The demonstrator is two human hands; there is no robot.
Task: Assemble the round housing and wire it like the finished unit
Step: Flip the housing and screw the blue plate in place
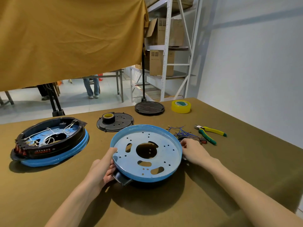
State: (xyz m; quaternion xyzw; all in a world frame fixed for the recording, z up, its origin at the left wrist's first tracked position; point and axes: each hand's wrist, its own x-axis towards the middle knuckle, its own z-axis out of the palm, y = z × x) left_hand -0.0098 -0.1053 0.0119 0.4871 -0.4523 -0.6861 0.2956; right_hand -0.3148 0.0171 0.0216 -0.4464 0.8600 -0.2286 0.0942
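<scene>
A round blue housing pan (170, 163) with a large centre hole and several slots sits tilted in front of me over a black base with a handle (122, 178). My left hand (102, 167) grips its left rim, thumb on the inner plate. My right hand (195, 151) holds the right rim. The finished unit (49, 141), blue with a black ring and white wires inside, lies at the left. A bundle of blue wires (180, 131) lies just behind my right hand.
A black perforated cover (121, 124) with a tape roll (108, 117) on it lies behind the pan. Further back are a black round disc (149, 108) and a yellow tape roll (181, 106). Yellow-green pliers (208, 133) lie at the right. Shelving stands beyond the table.
</scene>
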